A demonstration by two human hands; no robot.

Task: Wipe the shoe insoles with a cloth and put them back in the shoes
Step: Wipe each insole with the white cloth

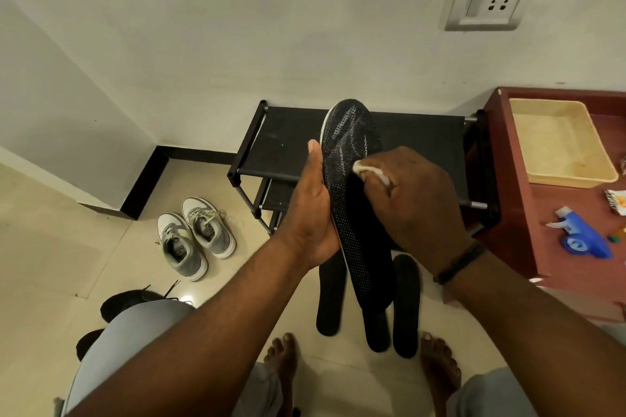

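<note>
Black insole (pixel 352 186), perforated dot pattern, pale zigzag marks near toe. White cloth (pixel 371 173). Grey-and-white sneakers (pixel 194 235). Black rack (pixel 423 142). Reddish-brown table (pixel 528 213). Beige tray (pixel 559 142). Blue spray bottle (pixel 582 239).

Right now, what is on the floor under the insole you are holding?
Three more black insoles lie on the floor tiles below the held insole. Their upper ends are hidden behind it and the hands.
</note>
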